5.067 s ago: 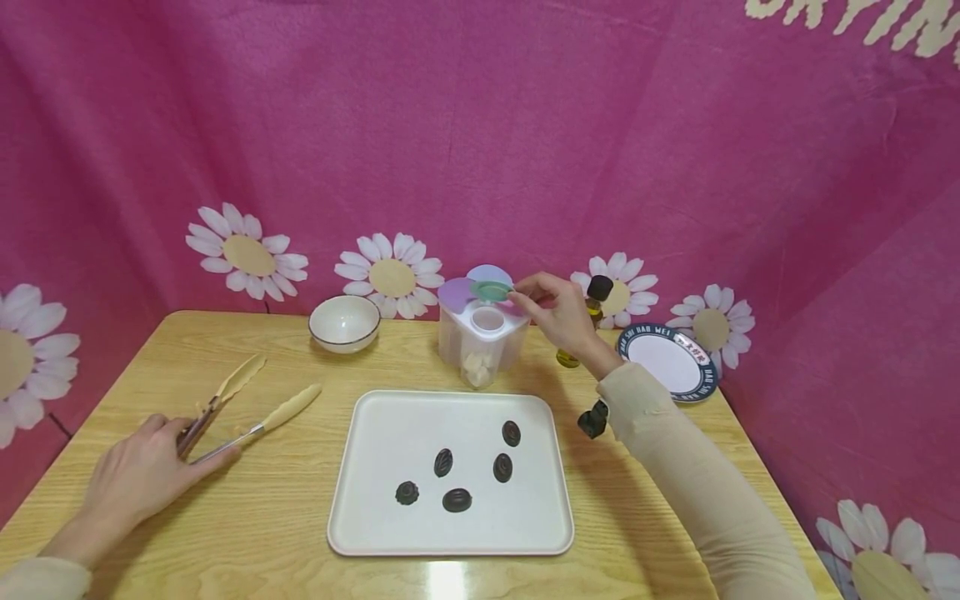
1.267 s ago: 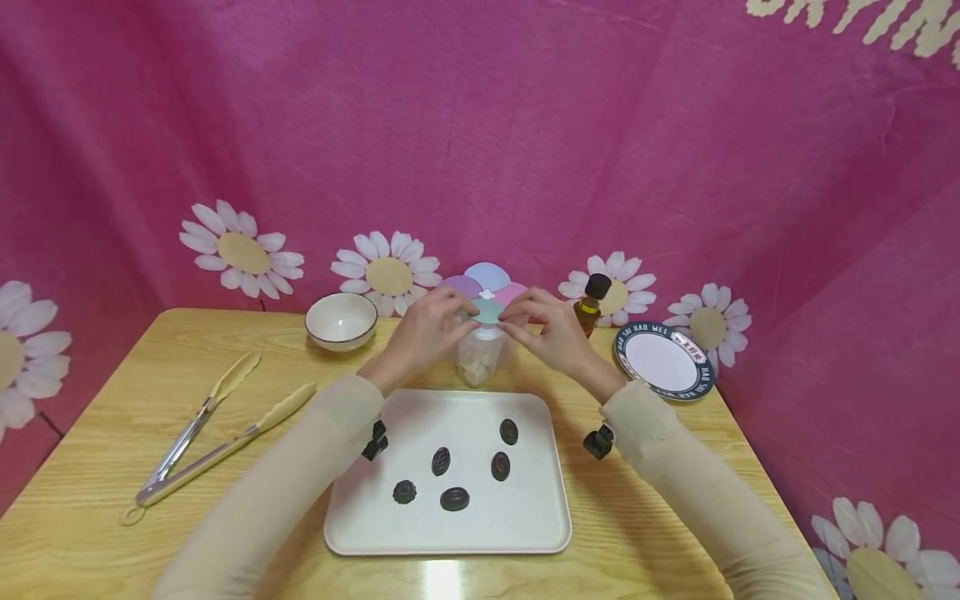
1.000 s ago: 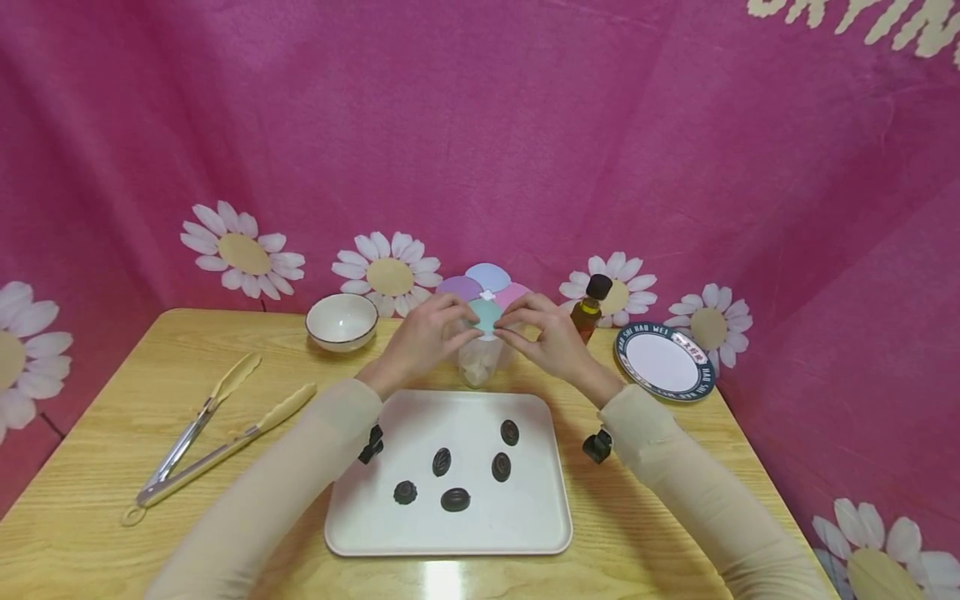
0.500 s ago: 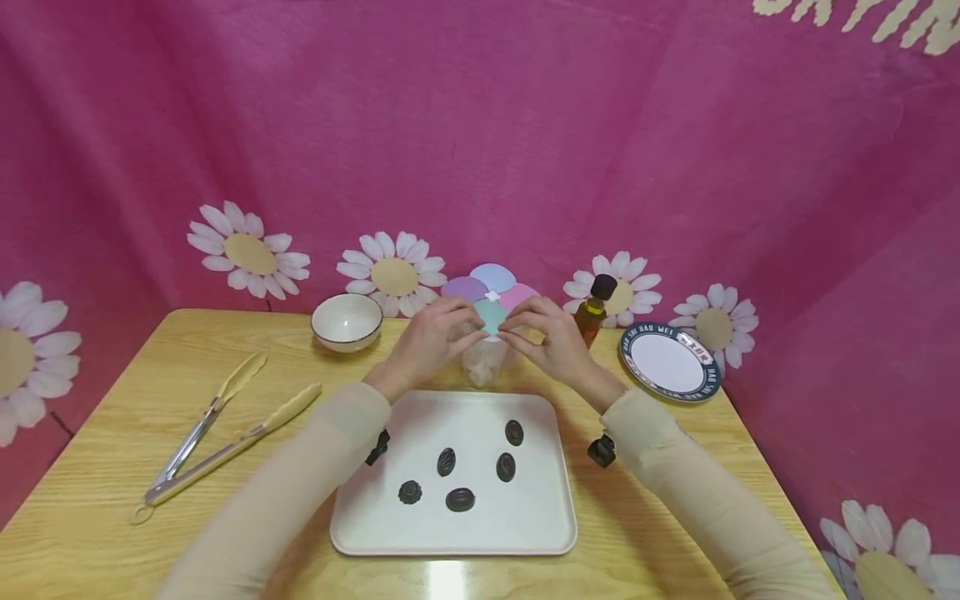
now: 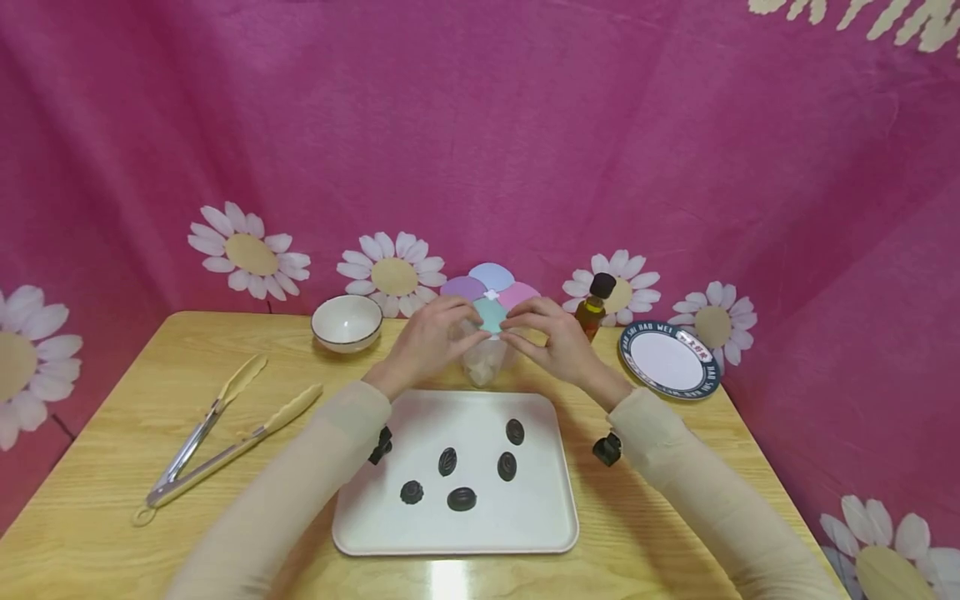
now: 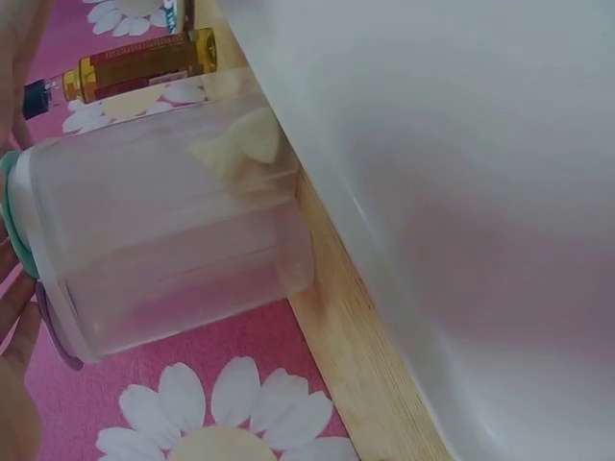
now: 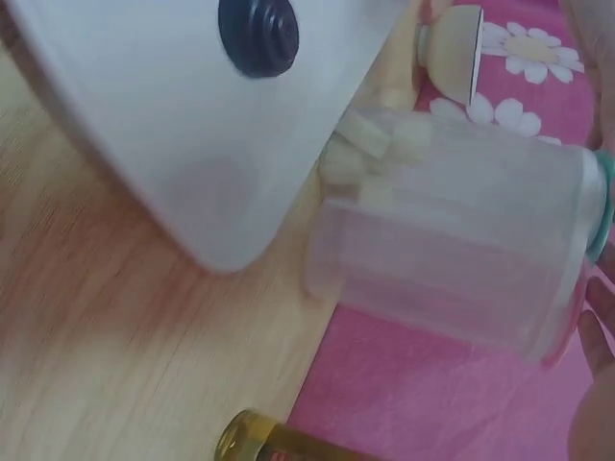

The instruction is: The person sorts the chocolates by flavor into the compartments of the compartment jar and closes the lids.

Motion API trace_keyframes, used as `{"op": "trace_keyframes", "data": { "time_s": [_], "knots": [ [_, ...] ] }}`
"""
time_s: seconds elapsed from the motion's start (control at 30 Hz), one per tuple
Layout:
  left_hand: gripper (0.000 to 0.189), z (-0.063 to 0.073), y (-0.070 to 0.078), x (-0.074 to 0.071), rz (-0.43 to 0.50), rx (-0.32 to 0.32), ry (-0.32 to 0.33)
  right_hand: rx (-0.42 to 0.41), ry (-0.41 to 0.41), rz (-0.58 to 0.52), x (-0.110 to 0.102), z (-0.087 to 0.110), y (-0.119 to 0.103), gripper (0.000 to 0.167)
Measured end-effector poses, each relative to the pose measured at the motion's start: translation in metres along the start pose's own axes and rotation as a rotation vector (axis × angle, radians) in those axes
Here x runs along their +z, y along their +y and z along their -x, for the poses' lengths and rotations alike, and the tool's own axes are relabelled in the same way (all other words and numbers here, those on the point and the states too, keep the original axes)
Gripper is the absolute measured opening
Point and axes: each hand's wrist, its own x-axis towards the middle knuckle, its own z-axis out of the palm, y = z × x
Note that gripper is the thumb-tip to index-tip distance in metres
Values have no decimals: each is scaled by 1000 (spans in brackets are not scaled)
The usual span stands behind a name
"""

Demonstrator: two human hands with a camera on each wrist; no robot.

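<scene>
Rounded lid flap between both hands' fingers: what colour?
Mint green; that rounded lid flap shows best in the head view.

Translucent container (image 7: 452, 240), pale pieces (image 7: 370, 154) inside, pink lid (image 7: 569, 327); right hand (image 7: 596, 413), left hand (image 7: 596, 58) at green lid (image 7: 604, 221). White tray (image 7: 192, 134), dark piece (image 7: 259, 36) on it, table (image 7: 125, 298), bowl (image 7: 454, 56), bottle (image 7: 288, 447) cut off.

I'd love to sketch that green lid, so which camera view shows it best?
The head view: it looks down onto the green lid, showing its broad top. Both wrist views catch just its edge, side-on, near the picture's border.
</scene>
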Motion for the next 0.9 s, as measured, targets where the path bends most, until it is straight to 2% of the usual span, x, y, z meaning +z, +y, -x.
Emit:
{"op": "trace_keyframes", "data": {
  "time_s": [0.3,0.53,0.7,0.9],
  "knots": [
    [27,-8,6,15,-1,5,27,225,20,2,-11,-1,31,25],
    [26,-13,11,23,-61,-21,55,386,-26,-90,-4,-14,41,31],
    [25,-14,13,22,-74,-36,35,419,-36,-89,1,-14,43,30],
    [23,-10,11,10,-76,-61,-20,373,-70,-62,-4,-7,35,31]
  ]
}}
